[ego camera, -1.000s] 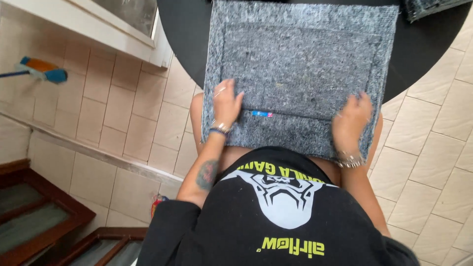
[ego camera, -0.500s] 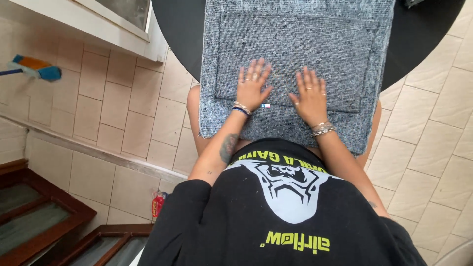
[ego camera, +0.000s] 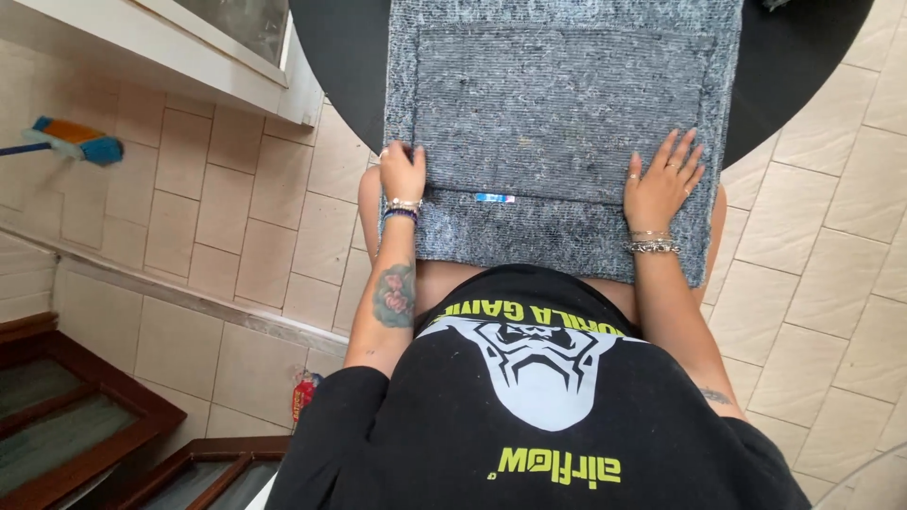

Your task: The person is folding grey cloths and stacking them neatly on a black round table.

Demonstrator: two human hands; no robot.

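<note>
1. At the far left of the frame, a broom head [ego camera: 77, 142] with orange and blue bristles is lying over the beige floor tiles [ego camera: 203, 217]; its handle is running off the left edge, so its length cannot be told.
2. In the lower left corner, dark wooden steps [ego camera: 85, 425] are showing only in part, cut by the frame.
3. Just right of them, low in the frame, a small red object [ego camera: 303, 395] is peeking out beside the person's arm; what it is cannot be made out.
4. The left hand [ego camera: 402, 173] is curling over the left edge of the grey felt mat [ego camera: 567, 104], fingers bent and partly hidden behind the cloth.
5. The mat is lying across the round black table [ego camera: 803, 76] at the top centre, its near end hanging over the person's lap and its far end cut off by the top edge. A small blue tag [ego camera: 494, 198] is sitting between the hands.
6. The right hand [ego camera: 661, 184] is resting flat on the mat's right side, fingers spread, gripping nothing. The two hands are well apart.
</note>
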